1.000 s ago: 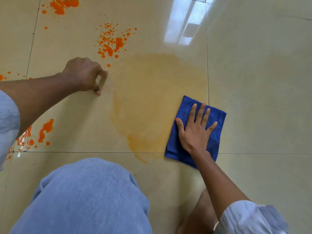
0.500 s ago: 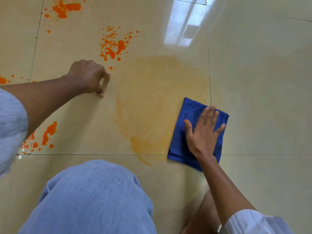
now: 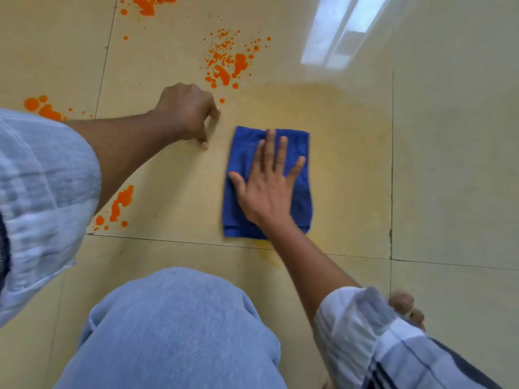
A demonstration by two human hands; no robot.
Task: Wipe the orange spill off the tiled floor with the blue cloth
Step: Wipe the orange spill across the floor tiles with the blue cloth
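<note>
Glossy cream tiled floor [image 3: 449,164] with orange spill [image 3: 227,63]; right hand [image 3: 266,189] presses flat, fingers spread, on folded blue cloth [image 3: 302,203]; left hand [image 3: 188,112], curled and empty, braces nearby.

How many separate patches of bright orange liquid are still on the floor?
4. One at the top edge, one splatter above the left hand, one at the far left, one below the left forearm. Sleeves and knee may hide more.
</note>
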